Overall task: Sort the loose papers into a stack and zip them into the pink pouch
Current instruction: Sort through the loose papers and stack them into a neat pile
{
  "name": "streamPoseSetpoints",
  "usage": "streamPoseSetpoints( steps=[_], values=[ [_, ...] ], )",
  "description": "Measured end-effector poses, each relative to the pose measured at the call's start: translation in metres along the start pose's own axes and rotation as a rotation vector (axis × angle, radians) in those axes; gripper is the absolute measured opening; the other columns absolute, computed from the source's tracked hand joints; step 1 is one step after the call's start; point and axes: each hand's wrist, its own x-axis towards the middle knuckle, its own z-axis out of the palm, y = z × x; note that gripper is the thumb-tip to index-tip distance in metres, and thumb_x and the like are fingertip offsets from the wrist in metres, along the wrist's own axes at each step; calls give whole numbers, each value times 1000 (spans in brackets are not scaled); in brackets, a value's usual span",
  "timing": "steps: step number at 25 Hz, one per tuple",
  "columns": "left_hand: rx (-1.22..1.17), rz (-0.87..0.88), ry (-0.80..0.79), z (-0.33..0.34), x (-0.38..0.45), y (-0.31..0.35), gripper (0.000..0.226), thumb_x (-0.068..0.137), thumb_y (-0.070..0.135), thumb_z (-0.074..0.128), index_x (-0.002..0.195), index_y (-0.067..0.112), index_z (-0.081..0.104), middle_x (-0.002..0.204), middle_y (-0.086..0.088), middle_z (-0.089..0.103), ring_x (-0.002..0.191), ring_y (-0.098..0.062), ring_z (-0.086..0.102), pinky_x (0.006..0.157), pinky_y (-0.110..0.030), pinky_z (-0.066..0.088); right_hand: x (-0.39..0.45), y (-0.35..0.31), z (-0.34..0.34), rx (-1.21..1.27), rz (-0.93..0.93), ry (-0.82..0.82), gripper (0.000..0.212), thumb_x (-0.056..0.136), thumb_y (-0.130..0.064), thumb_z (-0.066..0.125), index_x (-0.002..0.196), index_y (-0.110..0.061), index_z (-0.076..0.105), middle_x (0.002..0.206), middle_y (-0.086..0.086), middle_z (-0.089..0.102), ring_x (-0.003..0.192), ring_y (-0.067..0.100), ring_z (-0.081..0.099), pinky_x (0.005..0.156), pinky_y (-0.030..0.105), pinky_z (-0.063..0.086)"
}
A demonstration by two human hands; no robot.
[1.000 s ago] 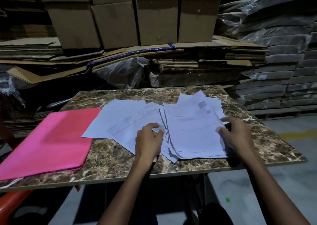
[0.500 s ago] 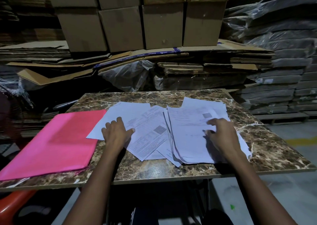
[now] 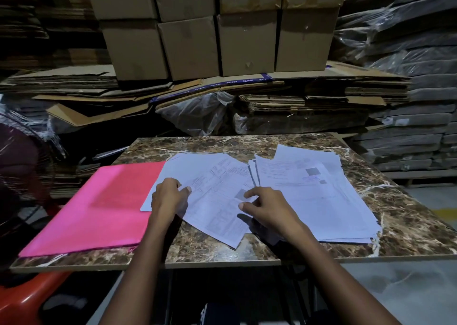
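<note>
On the brown marble-patterned table (image 3: 321, 248), the flat pink fabric pouch (image 3: 99, 206) lay along the left edge. Loose white printed papers (image 3: 217, 201) fanned across the middle, beside a rough stack of white sheets (image 3: 321, 196) toward the right edge. The left hand (image 3: 169, 198) rested on the loose sheets, fingers (image 3: 186, 189) loosely curled, possibly pinching one; the right hand (image 3: 268, 209) hovered with fingers spread.

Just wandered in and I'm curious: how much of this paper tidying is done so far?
Partly done: a rough stack lies on the right of the table. In hand: the left hand and right hand are on the loose sheets fanned out in the middle. Left: squaring everything into one pile and zipping it into the pink pouch, which lies flat and untouched.
</note>
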Motion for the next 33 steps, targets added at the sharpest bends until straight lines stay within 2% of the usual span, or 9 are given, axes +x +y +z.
streamPoseSetpoints(
  steps=[4, 8, 12, 16, 20, 23, 25, 28, 33],
  values=[
    [-206, 25, 84, -23, -37, -14, 29, 91, 27, 67, 86, -1, 65, 75, -9, 67, 70, -29, 61, 58, -32, 38, -5, -10, 12, -51, 30, 52, 54, 91, -40, 70, 136, -15, 56, 117, 8, 70, 107, 18, 67, 64, 23, 45],
    [-379, 66, 182, -46, -68, -18, 18, 95, 23, 65, 89, 6, 67, 75, -9, 64, 64, -28, 59, 50, -30, 43, -13, -20, 15, -46, 43, 20, 68, 89, -51, 69, 144, -16, 49, 126, 11, 66, 118, 22, 63, 87, 37, 54],
    [-583, -3, 250, -52, -87, -33, 9, 97, 20, 63, 92, 13, 66, 85, -20, 68, 53, -32, 60, 35, -27, 45, -15, -29, 20, -16, 62, 26, 73, 88, -53, 68, 148, -19, 42, 115, 9, 72, 111, 19, 67, 81, 34, 50],
    [-692, -50, 245, -38, -94, -33, 14, 98, 25, 65, 90, 13, 65, 90, -27, 69, 48, -30, 54, 34, -23, 41, -19, -31, 9, 230, 29, 69, 62, 92, -28, 73, 146, -18, 45, 69, 4, 71, 64, 15, 69, 58, 25, 49],
    [-668, -23, 157, -17, -105, -10, 25, 95, 30, 68, 79, 11, 65, 65, -25, 61, 37, -22, 47, 37, -27, 37, -28, -8, -19, 218, 22, 275, 48, 89, -22, 75, 135, -19, 61, 73, 0, 68, 66, 13, 67, 59, 23, 47],
    [-564, 40, 46, 1, -114, 21, 29, 92, 32, 70, 73, 12, 64, 48, -2, 43, 40, -12, 36, 51, -29, 31, -35, 19, -52, 121, 28, 420, 37, 88, -22, 76, 123, -17, 69, 80, -3, 69, 75, 11, 66, 64, 27, 47],
    [-517, 89, -85, 13, -121, 47, 22, 93, 32, 70, 75, 21, 64, 50, 3, 53, 40, -12, 51, 49, -24, 39, -40, 41, -72, 34, 49, 533, 35, 88, -23, 76, 120, -13, 70, 84, 2, 71, 76, 17, 67, 67, 29, 47],
    [-486, 177, -267, 32, -128, 83, 16, 93, 30, 69, 86, 15, 70, 60, -5, 68, 45, -20, 65, 44, -28, 48, -46, 72, -95, -62, 130, 680, 34, 88, -23, 76, 119, -9, 71, 91, 11, 75, 76, 23, 67, 68, 31, 47],
    [-185, 298, -246, 60, -122, 113, 25, 89, 39, 70, 97, 15, 70, 79, 1, 70, 72, -18, 70, 72, -35, 57, -50, 100, -110, -195, 185, 720, 27, 89, -15, 75, 113, -3, 74, 95, 17, 76, 72, 22, 61, 68, 27, 40]
  ],
)
